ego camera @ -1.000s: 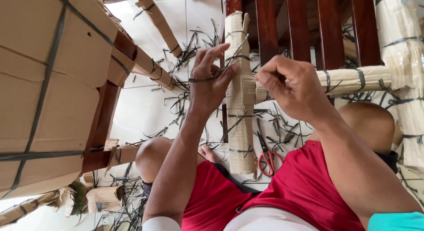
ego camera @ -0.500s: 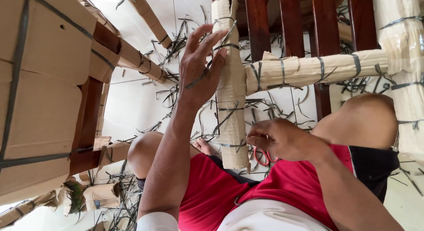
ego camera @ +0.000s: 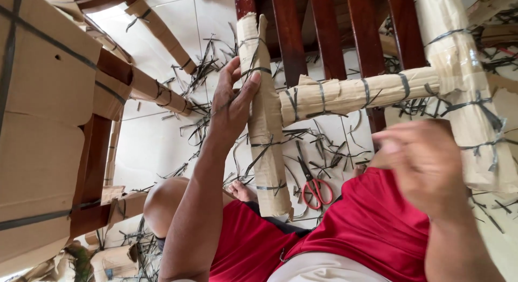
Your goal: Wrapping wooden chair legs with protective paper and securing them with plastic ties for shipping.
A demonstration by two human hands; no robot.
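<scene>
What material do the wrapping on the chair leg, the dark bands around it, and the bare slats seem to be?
Wrapping: brown corrugated cardboard, matte, creased at edges. Bands: probably plastic strapping, thin, dark and slightly shiny. Slats: wood with glossy reddish-brown varnish.

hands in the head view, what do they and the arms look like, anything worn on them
Both are bare: the left hand and right hand wear no gloves, rings or watch that show, and both forearms are uncovered. The right hand is motion-blurred, so fine detail there is unclear.

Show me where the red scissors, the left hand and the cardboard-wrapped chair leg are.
red scissors (ego camera: 317,191), head view, on the red handle loops.
left hand (ego camera: 231,106), head view, on the back of the hand.
cardboard-wrapped chair leg (ego camera: 265,147), head view, on its middle stretch.
</scene>
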